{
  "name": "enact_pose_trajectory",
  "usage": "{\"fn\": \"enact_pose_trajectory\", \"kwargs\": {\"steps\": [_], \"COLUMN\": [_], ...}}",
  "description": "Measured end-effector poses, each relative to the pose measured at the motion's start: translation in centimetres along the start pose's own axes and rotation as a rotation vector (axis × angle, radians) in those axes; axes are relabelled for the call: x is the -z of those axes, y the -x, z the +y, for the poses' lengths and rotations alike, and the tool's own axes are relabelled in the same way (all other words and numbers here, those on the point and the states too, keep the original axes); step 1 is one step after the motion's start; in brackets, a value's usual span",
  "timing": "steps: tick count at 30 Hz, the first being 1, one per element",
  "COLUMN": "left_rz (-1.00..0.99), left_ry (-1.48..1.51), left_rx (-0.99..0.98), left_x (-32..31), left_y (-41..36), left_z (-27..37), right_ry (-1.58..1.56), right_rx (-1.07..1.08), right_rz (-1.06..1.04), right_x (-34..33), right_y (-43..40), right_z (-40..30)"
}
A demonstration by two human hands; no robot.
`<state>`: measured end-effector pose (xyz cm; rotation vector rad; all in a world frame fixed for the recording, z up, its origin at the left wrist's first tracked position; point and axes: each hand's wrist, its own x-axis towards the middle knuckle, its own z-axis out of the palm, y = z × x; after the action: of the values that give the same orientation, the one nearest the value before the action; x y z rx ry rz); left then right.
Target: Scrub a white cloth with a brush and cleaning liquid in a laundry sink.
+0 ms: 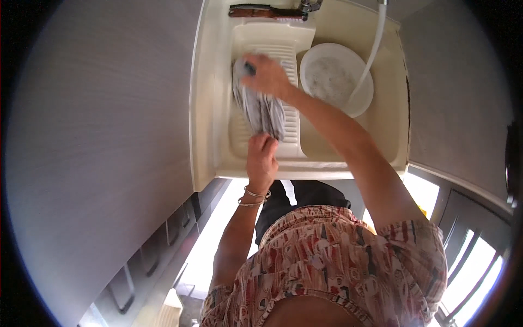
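Note:
A grey striped cloth (264, 112) lies bunched lengthwise on the ribbed washboard (291, 118) built into a cream utility sink. My left hand (262, 157), with bangles at the wrist, grips the cloth's near end at the lower part of the board. Over the cloth's far end is my right hand (265, 75), slightly blurred, its fingers closed around a small dark object (250, 68); what that object is, I cannot tell. Right of the board, a round white basin (335, 79) of foamy water sits in the sink's deeper part.
A white hose (375, 45) runs down into the basin. Brushes with brown and dark handles (265, 12) lie on the sink's back ledge beside a metal tap (310, 5). Grey panels flank the sink on both sides. The sink's raised front rim (310, 175) is close to my body.

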<state>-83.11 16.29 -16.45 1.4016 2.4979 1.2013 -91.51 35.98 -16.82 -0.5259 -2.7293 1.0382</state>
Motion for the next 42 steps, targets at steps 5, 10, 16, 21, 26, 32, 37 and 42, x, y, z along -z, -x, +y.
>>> {"fn": "enact_pose_trajectory", "kwargs": {"steps": [5, 10, 16, 21, 26, 32, 37, 42], "left_rz": [-0.123, -0.037, -0.086, -0.129, -0.056, -0.074, 0.016, -0.069], "left_ry": [0.025, -0.006, -0.033, 0.062, -0.046, -0.103, -0.063, 0.041], "left_rx": [0.037, -0.012, 0.054, 0.004, -0.018, -0.02, -0.069, 0.023], "left_x": [-1.0, -1.4, -0.5, -0.7, -1.6, -0.6, -1.1, -0.6], "left_y": [1.7, -0.1, -0.7, 0.4, -1.9, -1.0, -3.0, -1.1], "left_z": [-0.1, 0.1, -0.3, 0.3, 0.3, 3.3, 2.3, -1.3], "right_ry": [0.232, 0.133, -0.062, 0.174, 0.067, 0.137, 0.114, -0.167], "right_rx": [0.283, 0.21, 0.063, 0.259, -0.126, 0.31, 0.04, -0.342], "right_rz": [-0.17, 0.083, -0.024, 0.128, 0.351, 0.026, 0.24, -0.362], "right_x": [-1.6, -1.6, -1.0, -1.8, 1.5, 2.1, 5.7, 5.6], "right_y": [7.6, 2.7, 8.1, 2.2, -4.1, 6.8, -3.5, -0.8], "right_z": [-1.8, 1.7, -2.1, 1.4, 1.8, 1.1, 2.5, 2.7]}}
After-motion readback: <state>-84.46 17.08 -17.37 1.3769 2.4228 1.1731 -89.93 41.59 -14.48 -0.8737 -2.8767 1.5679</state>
